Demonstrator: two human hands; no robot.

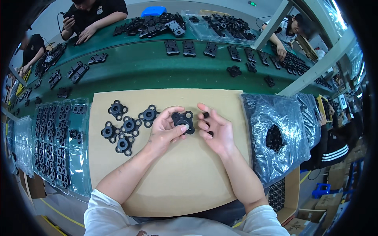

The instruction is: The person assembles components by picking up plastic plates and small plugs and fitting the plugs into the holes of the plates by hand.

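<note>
Over the cardboard sheet, my left hand (pixel 168 128) grips a black four-lobed plastic part (pixel 184 122), its thumb pressed on the face. Just to the right, my right hand (pixel 217 131) is raised with curled fingers, holding a few small black pieces (pixel 206 115) among them; their exact kind is too small to tell. It is apart from the four-lobed part. Several more four-lobed parts with a round raised centre lie left of my left hand, among them one part (pixel 149 115) closest to it and another (pixel 124 144) lower down.
The cardboard sheet (pixel 169 185) covers the work surface. Clear trays (pixel 82 149) of black parts stand at left, a torn plastic bag (pixel 258 137) of small black pieces at right. Beyond runs a green conveyor (pixel 145 74) carrying black parts. Other people work across it; a metal post (pixel 311 59) slants at right.
</note>
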